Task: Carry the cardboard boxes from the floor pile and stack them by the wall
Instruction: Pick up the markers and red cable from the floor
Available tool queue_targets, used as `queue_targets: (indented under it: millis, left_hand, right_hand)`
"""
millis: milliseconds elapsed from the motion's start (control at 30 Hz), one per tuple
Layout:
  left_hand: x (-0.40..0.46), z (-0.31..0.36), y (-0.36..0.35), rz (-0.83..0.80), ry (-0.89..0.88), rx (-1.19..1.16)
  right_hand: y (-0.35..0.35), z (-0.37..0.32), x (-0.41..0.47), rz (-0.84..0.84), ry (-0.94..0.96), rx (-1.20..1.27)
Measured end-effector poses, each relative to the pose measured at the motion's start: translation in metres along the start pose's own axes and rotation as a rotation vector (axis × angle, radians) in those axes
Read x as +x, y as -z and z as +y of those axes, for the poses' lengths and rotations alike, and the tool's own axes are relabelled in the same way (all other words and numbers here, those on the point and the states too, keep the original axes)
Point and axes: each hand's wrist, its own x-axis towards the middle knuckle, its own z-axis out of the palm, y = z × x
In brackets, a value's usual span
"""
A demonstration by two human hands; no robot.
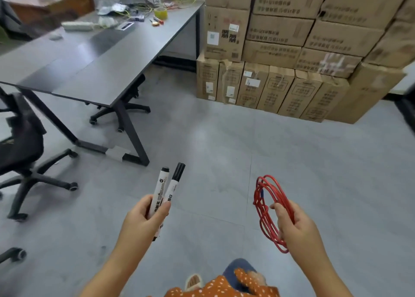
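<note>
**Hands full of small items, no box in hand yet**

The person stands on the grey floor (pixel 224 139) facing a tall stack of cardboard boxes (pixel 292 49) that already sits ahead and to the right, apparently against the wall. No floor pile shows in this view, so where the remaining boxes lie cannot be told.

The left hand (pixel 146 216) is curled round two markers (pixel 167 189), their caps pointing up and away. The right hand (pixel 294 225) pinches a coil of red wire (pixel 267 209), loops hanging below the fingers. Neither hand touches a box.

To the left stands a grey surface (pixel 89 56) with tape, wires and other clutter at its far end, and a black office chair (pixel 20 144) nearer by.

By my reading, the carrying step is paused or not begun: both hands are occupied. The next move probably calls for setting markers and wire down, likely on the surface, then turning to find the pile.
</note>
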Motion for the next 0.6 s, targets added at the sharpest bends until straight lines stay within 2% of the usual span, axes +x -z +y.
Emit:
queue_targets:
  millis: [300, 600]
  left_hand:
    - [0.167, 0.037, -0.037, 0.089, 0.082, -0.024]
    - [0.357, 0.131, -0.100, 0.205, 0.057, -0.113]
  right_hand:
    - [-0.024, -0.035, 0.204, -0.091, 0.010, -0.048]
    - [-0.017, -0.116, 0.446, -0.179, 0.166, -0.092]
